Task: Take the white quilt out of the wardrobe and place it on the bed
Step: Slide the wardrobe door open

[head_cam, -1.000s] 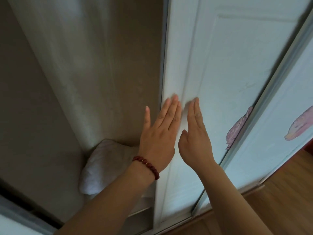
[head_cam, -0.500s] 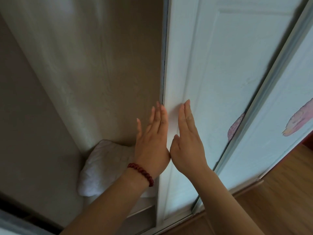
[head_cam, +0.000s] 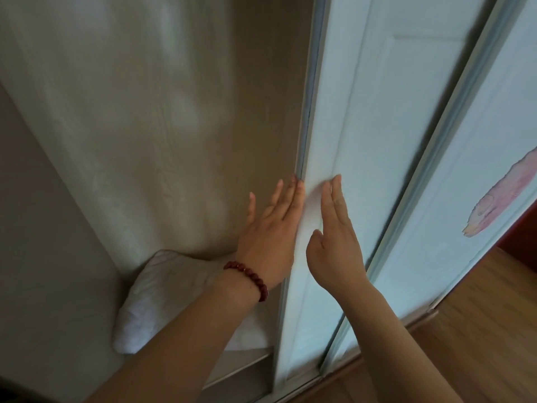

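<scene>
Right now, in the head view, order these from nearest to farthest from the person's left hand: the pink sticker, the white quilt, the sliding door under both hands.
1. Sliding door: the left hand touches its edge, on the hand's right.
2. White quilt: on the wardrobe shelf, below and left of the hand.
3. Pink sticker: on the other door, far right, beyond the right hand.

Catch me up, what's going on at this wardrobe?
A person has both hands flat on the white sliding door, left hand at its leading edge, right hand on its face, apparently to slide it. The wardrobe stands partly open. The white quilt lies on a shelf inside, untouched.
</scene>
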